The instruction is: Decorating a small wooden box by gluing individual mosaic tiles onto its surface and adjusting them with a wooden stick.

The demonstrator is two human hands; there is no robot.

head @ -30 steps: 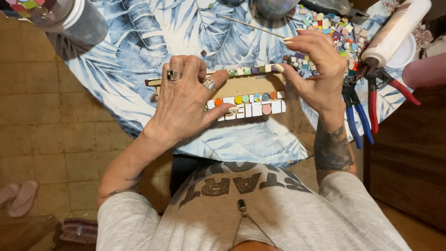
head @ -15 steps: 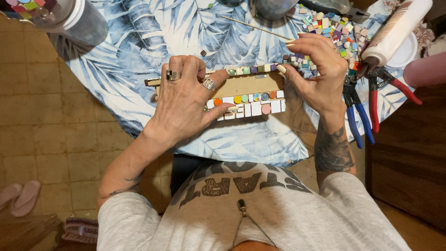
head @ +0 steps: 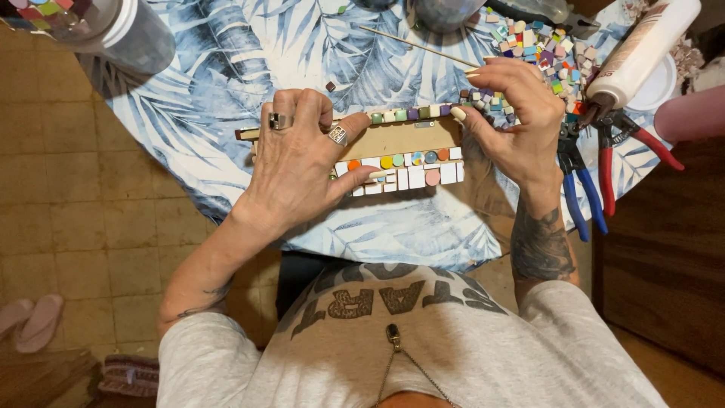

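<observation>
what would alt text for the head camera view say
Seen from above, a left hand steadies a small wooden board edged with coloured mosaic tiles while the right hand touches the top row's end tile. Loose tiles, pliers and a glue bottle lie right.

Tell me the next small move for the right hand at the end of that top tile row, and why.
Probably press the end tile in line with its neighbours. The right hand has its thumb at the right end of the top row of small tiles on the wooden piece, while the left hand braces the piece on the table.
</observation>
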